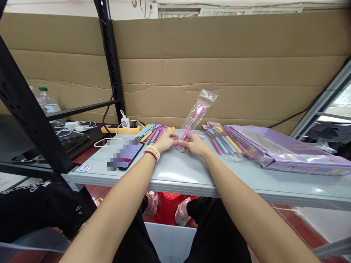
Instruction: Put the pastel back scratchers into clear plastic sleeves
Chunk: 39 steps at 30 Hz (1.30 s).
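Note:
A pink back scratcher (185,134) lies inside a clear zip bag (207,96), tilted with its head end up and to the right. My left hand (166,141) pinches the lower end of the bagged scratcher from the left. From the other side, my right hand (196,144) grips the same end, fingers closed. Just behind my left hand is a row of loose back scratchers (153,133) in blue, yellow, pink and purple. To the right of my right hand, several back scratchers in clear bags (223,140) lie in a pile.
A phone (131,155) lies left of my hands. Behind it sits a yellow power strip (120,129) with white cables. At right, an open purple box (304,162) covers part of the grey shelf (175,175). Black uprights (109,54) and a cardboard wall (219,69) bound the space.

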Each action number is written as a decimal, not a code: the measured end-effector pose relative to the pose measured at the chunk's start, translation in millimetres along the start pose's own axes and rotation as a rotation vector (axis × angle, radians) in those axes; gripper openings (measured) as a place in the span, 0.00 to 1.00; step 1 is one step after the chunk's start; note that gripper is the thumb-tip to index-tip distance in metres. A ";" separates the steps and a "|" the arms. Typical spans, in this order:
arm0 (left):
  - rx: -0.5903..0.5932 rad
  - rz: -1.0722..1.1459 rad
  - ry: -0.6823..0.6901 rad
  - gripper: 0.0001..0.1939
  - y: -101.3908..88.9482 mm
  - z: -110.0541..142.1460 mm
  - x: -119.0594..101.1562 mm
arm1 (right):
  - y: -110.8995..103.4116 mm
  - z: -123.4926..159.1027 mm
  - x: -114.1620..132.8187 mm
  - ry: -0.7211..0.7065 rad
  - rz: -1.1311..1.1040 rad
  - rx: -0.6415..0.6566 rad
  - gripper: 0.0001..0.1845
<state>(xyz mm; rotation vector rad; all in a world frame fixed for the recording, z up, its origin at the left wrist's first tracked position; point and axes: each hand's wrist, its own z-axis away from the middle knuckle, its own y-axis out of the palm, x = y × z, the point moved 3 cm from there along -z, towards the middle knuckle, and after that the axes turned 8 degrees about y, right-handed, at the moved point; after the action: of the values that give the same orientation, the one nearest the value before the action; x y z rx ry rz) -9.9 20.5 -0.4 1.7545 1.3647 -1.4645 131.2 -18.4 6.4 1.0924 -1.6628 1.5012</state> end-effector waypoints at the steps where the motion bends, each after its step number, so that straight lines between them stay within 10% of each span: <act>1: -0.028 0.006 0.004 0.15 -0.8 0.6 -1.6 | -1.4 0.1 0.4 -0.017 0.006 -0.024 0.21; 10: -0.220 -0.348 0.079 0.11 -13.7 -1.5 -0.1 | -47.6 -2.6 9.9 -0.062 0.105 -0.363 0.09; 21: -0.095 -0.963 0.069 0.12 -11.4 3.9 -0.2 | -103.9 9.3 -41.4 0.098 0.291 -0.735 0.09; 39: -0.171 -1.172 -0.117 0.14 -17.1 5.2 -0.1 | -77.3 14.9 -35.2 0.074 0.376 -0.416 0.08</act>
<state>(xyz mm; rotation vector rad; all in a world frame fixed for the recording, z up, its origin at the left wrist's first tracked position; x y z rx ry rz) -27.4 22.8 2.0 0.6573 2.5312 -1.8091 216.9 -27.6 8.7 0.5155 -2.0875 1.3022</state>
